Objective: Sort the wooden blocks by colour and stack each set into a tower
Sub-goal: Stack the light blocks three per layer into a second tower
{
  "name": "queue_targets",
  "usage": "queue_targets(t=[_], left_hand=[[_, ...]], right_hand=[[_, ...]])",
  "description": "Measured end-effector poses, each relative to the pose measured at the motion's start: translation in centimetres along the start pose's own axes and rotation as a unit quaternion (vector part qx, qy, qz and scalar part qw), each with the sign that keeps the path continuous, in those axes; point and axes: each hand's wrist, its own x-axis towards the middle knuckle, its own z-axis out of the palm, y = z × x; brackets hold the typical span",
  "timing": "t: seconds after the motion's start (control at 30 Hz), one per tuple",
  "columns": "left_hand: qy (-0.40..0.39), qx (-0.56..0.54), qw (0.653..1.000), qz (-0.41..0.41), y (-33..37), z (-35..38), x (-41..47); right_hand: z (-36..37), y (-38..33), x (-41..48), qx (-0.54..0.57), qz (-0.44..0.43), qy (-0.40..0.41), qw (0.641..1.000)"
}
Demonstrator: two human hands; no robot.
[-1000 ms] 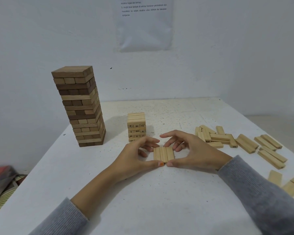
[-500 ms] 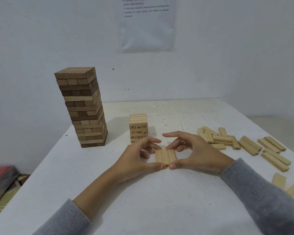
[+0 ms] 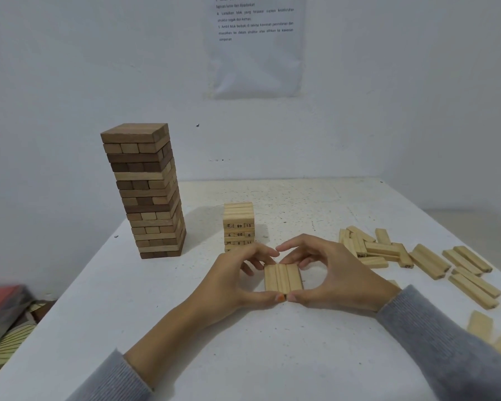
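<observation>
Three pale wooden blocks point(image 3: 282, 277) lie side by side flat on the white table point(image 3: 272, 357). My left hand point(image 3: 235, 280) and my right hand point(image 3: 336, 274) curl around the row from both sides, thumbs meeting at its near end, fingers at its far end. Just behind stands a short pale tower point(image 3: 239, 225) with numbers printed on its blocks. A tall tower of brown blocks point(image 3: 145, 192) stands at the back left. Several loose pale blocks point(image 3: 428, 261) lie scattered on the right.
The table butts against a white wall with a printed sheet point(image 3: 256, 44) taped to it. More pale blocks point(image 3: 498, 334) lie near the right front edge. Left of the table, lower down, is a red object point(image 3: 3, 302).
Both hands stay around the three-block row, holding it squared. The view has shifted slightly; the blocks and towers have not moved.
</observation>
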Motion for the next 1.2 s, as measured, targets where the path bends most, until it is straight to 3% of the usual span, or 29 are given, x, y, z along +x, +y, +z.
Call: queue_targets(t=[0.47,0.77,1.2], left_hand=[[0.1,0.051,0.989,0.098,1.7,-4.3,1.5],[0.128,0.048,0.988,0.074,1.2,-8.2,4.3],[0.125,0.048,0.991,0.008,-1.7,-7.8,4.8]], right_hand=[[-2.5,-3.9,4.3,0.02,-0.113,0.033,0.993],[-3.0,-5.4,9.6,0.003,-0.13,0.047,0.99],[-1.3,-3.1,12.5,0.013,-0.091,0.018,0.996]])
